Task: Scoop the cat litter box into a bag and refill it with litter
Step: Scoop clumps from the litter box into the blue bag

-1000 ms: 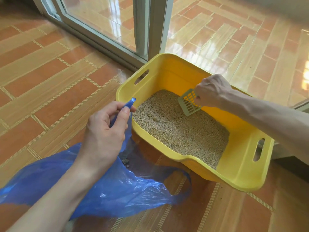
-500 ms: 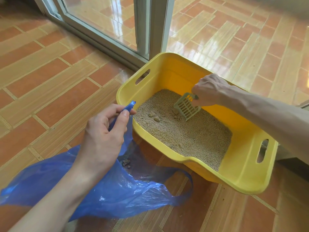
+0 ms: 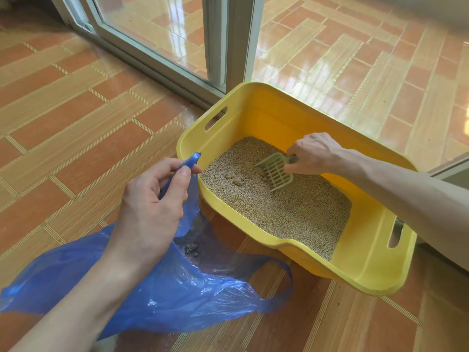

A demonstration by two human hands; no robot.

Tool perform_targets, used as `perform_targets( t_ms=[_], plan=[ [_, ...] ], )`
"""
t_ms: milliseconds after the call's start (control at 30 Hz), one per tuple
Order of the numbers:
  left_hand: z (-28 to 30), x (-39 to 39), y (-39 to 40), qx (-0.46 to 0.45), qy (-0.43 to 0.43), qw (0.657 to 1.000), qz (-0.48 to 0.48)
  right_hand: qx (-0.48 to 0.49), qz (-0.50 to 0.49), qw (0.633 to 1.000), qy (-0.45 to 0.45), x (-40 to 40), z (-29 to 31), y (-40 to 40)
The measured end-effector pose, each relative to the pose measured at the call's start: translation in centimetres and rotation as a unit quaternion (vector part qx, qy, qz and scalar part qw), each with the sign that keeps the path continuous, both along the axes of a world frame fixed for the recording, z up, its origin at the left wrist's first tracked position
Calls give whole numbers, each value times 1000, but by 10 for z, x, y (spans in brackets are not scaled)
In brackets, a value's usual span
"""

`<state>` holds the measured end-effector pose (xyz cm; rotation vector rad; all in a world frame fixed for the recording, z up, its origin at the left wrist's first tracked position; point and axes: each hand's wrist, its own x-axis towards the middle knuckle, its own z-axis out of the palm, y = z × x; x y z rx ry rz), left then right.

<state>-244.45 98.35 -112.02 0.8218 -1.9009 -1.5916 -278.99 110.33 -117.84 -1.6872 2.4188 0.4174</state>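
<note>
While my right hand (image 3: 311, 153) grips the scoop (image 3: 275, 171) with its slotted blade tipped into the litter (image 3: 276, 201), my left hand (image 3: 152, 199) pinches a handle of the bag (image 3: 177, 288), holding its mouth up beside the box (image 3: 375, 265). If I lift too fast or too steeply, I judge clumps (image 3: 234, 179) could roll off, or drop on the floor (image 3: 76, 110) between box and bag, since the mouth sags low. The yellow box sits on the tiles by a sliding door (image 3: 162, 39), litter tan and grainy, lumps near the blade; dark bits already lie in the blue bag.
</note>
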Motion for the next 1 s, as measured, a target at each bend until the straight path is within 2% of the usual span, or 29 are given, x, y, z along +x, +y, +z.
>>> perform_targets(
  t_ms=[200,300,467,600,833,1000],
  plan=[
    [-1,1,1,-10,-5,1000,-2,-45,-70,992,-95,3,-22,22],
    [-2,1,3,-11,-9,1000,-1,-52,-101,979,-167,5,-26,30],
    [0,1,4,-14,-10,1000,-5,-79,-132,960,-232,7,-23,39],
    [4,-1,7,-14,-2,1000,-5,-110,-138,953,-246,6,-18,46],
    [10,-4,14,-18,3,1000,-18,-149,-134,956,-213,9,-12,62],
    [16,-11,22,-8,9,1000,-24,-148,-145,950,-235,18,-13,69]
  ],
)
